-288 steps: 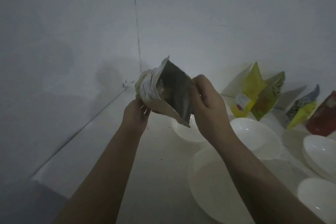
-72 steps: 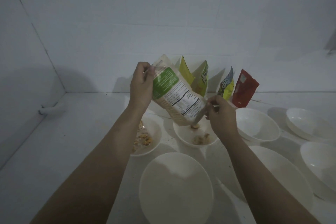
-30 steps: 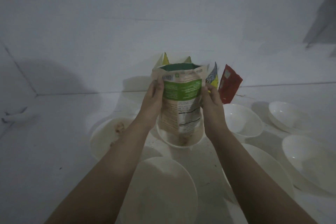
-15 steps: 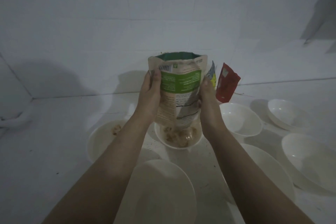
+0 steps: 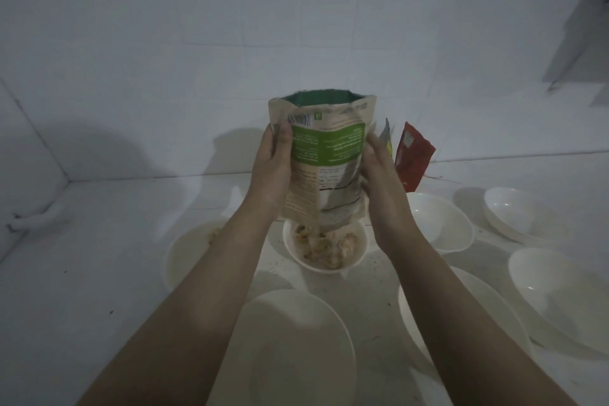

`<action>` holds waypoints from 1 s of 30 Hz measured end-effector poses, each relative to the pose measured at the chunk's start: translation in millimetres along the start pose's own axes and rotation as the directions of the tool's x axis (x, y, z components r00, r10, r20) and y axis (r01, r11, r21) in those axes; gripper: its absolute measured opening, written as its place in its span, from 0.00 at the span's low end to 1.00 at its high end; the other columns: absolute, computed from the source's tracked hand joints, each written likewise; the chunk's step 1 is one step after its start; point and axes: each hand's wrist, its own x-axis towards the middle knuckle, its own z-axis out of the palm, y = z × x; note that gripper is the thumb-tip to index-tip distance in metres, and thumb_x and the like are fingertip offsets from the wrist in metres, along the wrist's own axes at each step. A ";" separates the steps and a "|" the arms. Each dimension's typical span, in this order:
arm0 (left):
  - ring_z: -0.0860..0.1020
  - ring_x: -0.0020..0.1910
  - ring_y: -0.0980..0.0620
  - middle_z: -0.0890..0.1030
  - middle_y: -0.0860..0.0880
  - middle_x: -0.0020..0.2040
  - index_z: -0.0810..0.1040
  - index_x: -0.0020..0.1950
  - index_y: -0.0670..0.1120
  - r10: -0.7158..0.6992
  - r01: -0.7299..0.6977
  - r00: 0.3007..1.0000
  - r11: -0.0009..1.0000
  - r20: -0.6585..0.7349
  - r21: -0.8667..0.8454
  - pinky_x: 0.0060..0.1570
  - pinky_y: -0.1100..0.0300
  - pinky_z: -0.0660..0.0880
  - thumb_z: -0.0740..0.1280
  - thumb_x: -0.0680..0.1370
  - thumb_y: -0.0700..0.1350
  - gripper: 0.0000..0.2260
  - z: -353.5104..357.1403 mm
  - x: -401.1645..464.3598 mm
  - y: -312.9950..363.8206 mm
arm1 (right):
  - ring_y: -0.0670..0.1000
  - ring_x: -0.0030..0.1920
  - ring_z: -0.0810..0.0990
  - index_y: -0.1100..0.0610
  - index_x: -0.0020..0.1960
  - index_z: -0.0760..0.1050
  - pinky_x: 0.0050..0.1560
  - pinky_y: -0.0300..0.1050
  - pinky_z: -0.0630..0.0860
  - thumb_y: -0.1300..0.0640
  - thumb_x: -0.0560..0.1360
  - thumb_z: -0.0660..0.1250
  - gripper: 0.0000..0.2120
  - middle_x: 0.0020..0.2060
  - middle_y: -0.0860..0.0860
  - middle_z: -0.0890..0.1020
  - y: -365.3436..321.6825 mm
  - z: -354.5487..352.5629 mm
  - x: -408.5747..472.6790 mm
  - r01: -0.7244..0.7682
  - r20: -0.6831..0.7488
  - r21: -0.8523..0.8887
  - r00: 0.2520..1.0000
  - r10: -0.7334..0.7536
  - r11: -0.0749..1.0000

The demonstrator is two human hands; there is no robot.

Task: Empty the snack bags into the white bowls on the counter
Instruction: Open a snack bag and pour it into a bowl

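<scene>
We see the left hand (image 5: 275, 165) and right hand (image 5: 379, 171) gripping the sides of the snack bag (image 5: 324, 161), held upside down (mouth pointing down) right above the small white bowl (image 5: 324, 249), which holds snack pieces (image 5: 324, 245). Red bag (image 5: 413, 155) leans at the wall; more white bowls sit on the counter (image 5: 99, 241).

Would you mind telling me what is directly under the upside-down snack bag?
A small white bowl holding snack pieces sits under the snack bag. The bag hides the bowl's far rim.
</scene>
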 end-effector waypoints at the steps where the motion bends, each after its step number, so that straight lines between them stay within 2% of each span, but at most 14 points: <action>1: 0.79 0.53 0.66 0.81 0.60 0.55 0.74 0.60 0.58 0.005 -0.005 1.000 1.000 0.004 -0.010 0.53 0.66 0.76 0.57 0.82 0.55 0.10 -0.4 -0.2 1.2 | 0.48 0.69 0.71 0.39 0.72 0.64 0.70 0.58 0.67 0.37 0.80 0.56 0.22 0.68 0.42 0.73 -2.5 -1.1 0.8 0.014 -0.033 0.021 0.999 -0.014 1.000; 3: 0.80 0.49 0.66 0.83 0.59 0.51 0.76 0.58 0.54 0.005 -0.005 1.000 1.000 0.010 -0.004 0.46 0.70 0.75 0.58 0.83 0.53 0.10 -1.8 -1.0 0.9 | 0.45 0.63 0.76 0.45 0.71 0.68 0.66 0.52 0.73 0.41 0.79 0.60 0.22 0.62 0.42 0.78 -11.4 -4.2 4.3 0.048 -0.063 0.095 0.997 -0.042 0.994; 5: 0.81 0.45 0.65 0.84 0.59 0.45 0.78 0.53 0.51 0.006 -0.007 1.000 0.999 0.021 0.032 0.43 0.69 0.75 0.60 0.82 0.51 0.09 -4.1 -2.8 -0.4 | 0.43 0.56 0.81 0.52 0.68 0.72 0.56 0.42 0.79 0.47 0.78 0.64 0.20 0.56 0.44 0.82 -21.5 -5.5 7.8 0.085 -0.030 0.157 0.996 -0.081 0.984; 7: 0.82 0.43 0.64 0.85 0.58 0.42 0.78 0.51 0.50 0.010 -0.011 0.999 0.999 0.031 0.051 0.41 0.69 0.75 0.60 0.82 0.50 0.09 -7.5 -3.8 -2.2 | 0.45 0.48 0.83 0.58 0.58 0.79 0.45 0.37 0.78 0.54 0.78 0.67 0.11 0.47 0.49 0.85 -27.3 -4.0 10.2 0.132 -0.054 0.176 0.991 -0.124 0.975; 10: 0.83 0.45 0.60 0.85 0.56 0.44 0.79 0.52 0.49 0.004 -0.005 0.995 1.000 0.101 0.017 0.43 0.65 0.77 0.64 0.79 0.51 0.08 -15.0 -3.2 0.4 | 0.44 0.40 0.81 0.58 0.46 0.81 0.40 0.35 0.77 0.60 0.77 0.69 0.03 0.37 0.50 0.83 -28.2 -2.7 12.3 0.196 -0.148 0.181 0.974 -0.170 0.964; 12: 0.83 0.48 0.56 0.86 0.54 0.47 0.79 0.54 0.49 0.001 -0.001 0.989 1.000 0.147 0.003 0.45 0.61 0.78 0.67 0.75 0.51 0.11 -18.3 -0.3 3.6 | 0.44 0.41 0.82 0.58 0.47 0.82 0.41 0.35 0.77 0.60 0.76 0.69 0.03 0.38 0.50 0.83 -28.2 -3.9 12.5 0.202 -0.140 0.193 0.974 -0.177 0.960; 15: 0.84 0.43 0.54 0.86 0.52 0.42 0.79 0.50 0.46 0.021 -0.019 0.997 0.999 0.079 -0.029 0.41 0.60 0.79 0.70 0.76 0.42 0.04 -19.3 3.2 6.4 | 0.47 0.49 0.83 0.58 0.57 0.80 0.46 0.39 0.79 0.56 0.75 0.71 0.12 0.48 0.51 0.84 -25.7 -9.5 13.7 0.139 -0.045 0.198 0.990 -0.133 0.970; 17: 0.84 0.41 0.54 0.86 0.52 0.40 0.80 0.49 0.45 0.029 -0.025 0.999 0.996 0.044 -0.090 0.39 0.61 0.79 0.69 0.76 0.38 0.04 -18.9 3.8 6.9 | 0.51 0.54 0.84 0.57 0.60 0.78 0.51 0.44 0.81 0.57 0.74 0.72 0.15 0.53 0.54 0.84 -23.2 -11.4 13.7 0.058 0.045 0.165 0.997 -0.066 0.985; 19: 0.84 0.42 0.53 0.86 0.51 0.41 0.80 0.50 0.44 0.025 -0.015 0.997 0.991 0.072 -0.136 0.40 0.61 0.80 0.71 0.74 0.39 0.06 -20.7 4.2 4.1 | 0.53 0.50 0.85 0.64 0.56 0.80 0.49 0.45 0.81 0.61 0.73 0.72 0.13 0.48 0.55 0.86 -22.7 -12.1 13.2 0.047 0.039 0.159 0.998 -0.054 0.986; 21: 0.84 0.45 0.52 0.86 0.49 0.45 0.79 0.52 0.43 0.011 0.001 0.993 0.996 0.121 -0.091 0.42 0.58 0.80 0.73 0.69 0.43 0.13 -22.3 4.1 1.1 | 0.52 0.45 0.86 0.67 0.53 0.81 0.42 0.40 0.80 0.63 0.72 0.73 0.11 0.43 0.53 0.87 -25.9 -12.7 12.9 0.070 -0.003 0.156 0.998 -0.070 0.985; 23: 0.84 0.46 0.52 0.85 0.49 0.47 0.79 0.52 0.45 0.015 -0.012 0.994 1.000 0.112 -0.021 0.43 0.56 0.81 0.75 0.68 0.42 0.14 -22.7 4.8 -0.8 | 0.51 0.45 0.86 0.65 0.54 0.81 0.41 0.39 0.80 0.63 0.72 0.73 0.11 0.43 0.53 0.87 -29.3 -12.9 12.9 0.060 0.029 0.153 0.997 -0.065 0.986; 26: 0.84 0.46 0.53 0.86 0.51 0.45 0.80 0.51 0.47 0.044 -0.042 0.997 0.999 0.070 -0.028 0.43 0.57 0.81 0.75 0.69 0.38 0.13 -22.0 5.0 -0.9 | 0.52 0.46 0.86 0.62 0.54 0.81 0.41 0.42 0.81 0.63 0.71 0.74 0.11 0.45 0.53 0.87 -30.0 -9.5 12.0 0.020 0.077 0.140 0.997 -0.031 0.990; 28: 0.84 0.49 0.52 0.86 0.50 0.48 0.79 0.54 0.44 0.033 -0.026 0.992 0.998 0.124 -0.055 0.45 0.57 0.81 0.76 0.67 0.39 0.17 -21.7 2.4 -1.7 | 0.50 0.43 0.87 0.61 0.49 0.81 0.38 0.40 0.81 0.64 0.72 0.73 0.07 0.41 0.50 0.87 -32.2 -7.4 10.1 0.032 0.032 0.151 0.999 -0.037 0.988; 30: 0.83 0.52 0.51 0.85 0.48 0.52 0.77 0.57 0.43 -0.022 0.034 0.972 0.998 0.235 -0.047 0.47 0.58 0.80 0.75 0.68 0.37 0.19 -24.4 -1.4 -9.8 | 0.50 0.41 0.86 0.61 0.48 0.81 0.37 0.41 0.81 0.65 0.71 0.73 0.05 0.39 0.50 0.87 -38.5 -7.1 9.1 0.070 -0.014 0.200 0.998 -0.069 0.977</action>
